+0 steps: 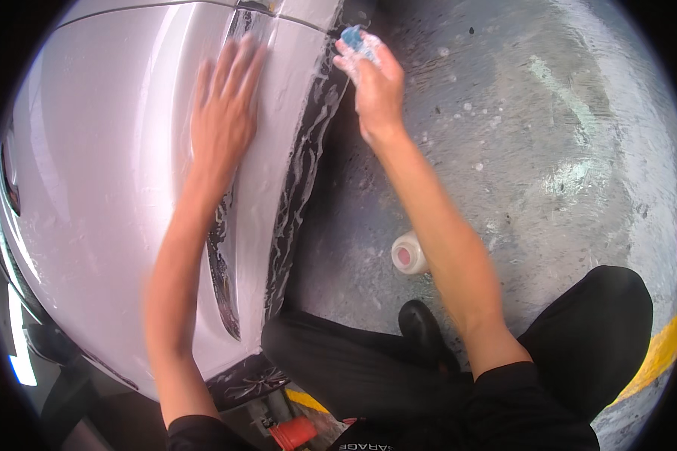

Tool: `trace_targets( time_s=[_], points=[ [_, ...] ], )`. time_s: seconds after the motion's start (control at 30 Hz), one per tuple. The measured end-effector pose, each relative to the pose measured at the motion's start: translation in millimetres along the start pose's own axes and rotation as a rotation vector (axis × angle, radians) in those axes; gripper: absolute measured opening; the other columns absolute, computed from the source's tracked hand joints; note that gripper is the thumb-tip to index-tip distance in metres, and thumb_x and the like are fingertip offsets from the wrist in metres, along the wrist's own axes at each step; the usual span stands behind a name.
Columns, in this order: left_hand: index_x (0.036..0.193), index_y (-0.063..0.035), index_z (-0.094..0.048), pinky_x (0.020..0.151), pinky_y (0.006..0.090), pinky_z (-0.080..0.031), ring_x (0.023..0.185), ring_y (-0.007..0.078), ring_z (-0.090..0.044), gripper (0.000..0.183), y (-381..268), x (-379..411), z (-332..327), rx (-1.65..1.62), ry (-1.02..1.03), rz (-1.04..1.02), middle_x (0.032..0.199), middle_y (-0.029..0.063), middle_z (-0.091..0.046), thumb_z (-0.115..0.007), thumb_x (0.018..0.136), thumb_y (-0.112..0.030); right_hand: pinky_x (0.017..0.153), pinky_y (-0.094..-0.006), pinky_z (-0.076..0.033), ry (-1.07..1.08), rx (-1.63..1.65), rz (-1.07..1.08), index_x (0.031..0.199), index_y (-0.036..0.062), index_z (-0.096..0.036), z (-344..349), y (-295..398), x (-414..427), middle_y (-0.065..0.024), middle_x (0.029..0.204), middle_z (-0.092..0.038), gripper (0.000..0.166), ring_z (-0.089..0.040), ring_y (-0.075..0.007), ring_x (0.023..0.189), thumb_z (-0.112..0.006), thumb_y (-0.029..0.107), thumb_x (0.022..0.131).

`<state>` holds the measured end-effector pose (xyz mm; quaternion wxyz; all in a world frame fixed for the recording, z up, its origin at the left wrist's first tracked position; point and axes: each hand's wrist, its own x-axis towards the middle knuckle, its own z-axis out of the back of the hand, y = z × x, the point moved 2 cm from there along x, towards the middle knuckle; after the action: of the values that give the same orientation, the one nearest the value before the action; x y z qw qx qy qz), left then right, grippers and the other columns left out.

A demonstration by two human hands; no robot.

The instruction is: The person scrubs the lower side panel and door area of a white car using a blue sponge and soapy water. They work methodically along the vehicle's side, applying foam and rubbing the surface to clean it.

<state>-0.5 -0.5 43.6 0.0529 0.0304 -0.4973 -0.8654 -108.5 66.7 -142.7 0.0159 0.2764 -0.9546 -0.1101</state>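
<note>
The light-coloured body of a car [107, 186] fills the left side, with wet suds along its black lower trim [302, 169]. My left hand [225, 107] lies palm down over the lower door panel, fingers slightly spread and blurred, holding nothing. My right hand [378, 84], wet with white foam, grips a small blue piece [352, 37], whose exact kind I cannot tell, just off the car's lower edge. A translucent plastic bottle [406, 253] with its round opening showing pink stands or lies on the floor, partly behind my right forearm.
Wet grey concrete floor [485, 158] with foam spots spreads to the right. A yellow painted line [657, 361] crosses the lower right. My bent legs and a black shoe [420, 324] are below. A car wheel [254, 386] and a red container [293, 433] sit at the bottom.
</note>
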Motion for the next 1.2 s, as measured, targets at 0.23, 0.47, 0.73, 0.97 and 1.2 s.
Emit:
trace_targets(
  time_s=[0.23, 0.47, 0.73, 0.97, 1.2],
  points=[
    [0.172, -0.0258, -0.036, 0.135, 0.0499, -0.026, 0.165, 0.0230, -0.029, 0.087, -19.7, -179.8, 38.1, -0.045, 0.336, 0.096, 0.178, 0.0000, -0.033, -0.051, 0.092, 0.006, 0.108, -0.0465, -0.060, -0.058, 0.010, -0.017, 0.142, -0.0140, -0.053, 15.6, 11.9, -3.9, -0.0230, 0.132, -0.068, 0.040, -0.070, -0.0331, 0.125, -0.044, -0.003, 0.104],
    [0.165, -0.0242, -0.050, 0.126, 0.0505, -0.037, 0.157, 0.0221, -0.043, 0.071, -15.3, -384.7, 44.3, -0.056, 0.435, 0.099, 0.171, -0.0005, -0.046, -0.056, 0.097, -0.005, 0.106, -0.0471, -0.063, -0.021, -0.017, -0.075, 0.141, -0.0168, -0.052, 13.0, 15.9, -5.2, -0.0265, 0.129, -0.068, 0.041, -0.072, -0.0382, 0.122, -0.049, -0.005, 0.102],
    [0.172, -0.0205, -0.031, 0.137, 0.0505, -0.015, 0.166, 0.0193, -0.027, 0.085, -15.3, -202.9, 7.5, -0.126, 0.039, 0.180, 0.178, 0.0006, -0.035, -0.053, 0.093, 0.003, 0.105, -0.0507, -0.063, 0.117, -0.189, -0.003, 0.132, -0.0196, -0.057, 11.6, 16.9, -4.5, -0.0332, 0.126, -0.068, 0.038, -0.071, -0.0459, 0.119, -0.051, 0.000, 0.100],
    [0.173, -0.0278, -0.028, 0.138, 0.0524, -0.005, 0.167, 0.0189, -0.020, 0.067, -38.8, -151.4, 10.3, 0.359, 0.010, 0.409, 0.179, -0.0032, -0.030, -0.044, 0.109, -0.017, 0.122, -0.0566, -0.049, 0.302, -0.408, -0.035, 0.142, -0.0251, -0.046, 22.3, 31.8, 6.8, -0.0404, 0.143, -0.057, 0.048, -0.056, -0.0533, 0.139, -0.045, -0.001, 0.100],
    [0.173, -0.0304, -0.026, 0.137, 0.0543, 0.002, 0.169, 0.0226, -0.011, 0.068, -71.4, -391.1, -5.4, 0.323, 0.058, 0.631, 0.182, -0.0048, -0.021, -0.051, 0.111, -0.033, 0.124, -0.0563, -0.047, 0.208, -0.482, -0.070, 0.143, -0.0242, -0.045, 63.5, 38.3, 25.5, -0.0396, 0.150, -0.050, 0.045, -0.053, -0.0528, 0.142, -0.039, -0.001, 0.105]
  ],
)
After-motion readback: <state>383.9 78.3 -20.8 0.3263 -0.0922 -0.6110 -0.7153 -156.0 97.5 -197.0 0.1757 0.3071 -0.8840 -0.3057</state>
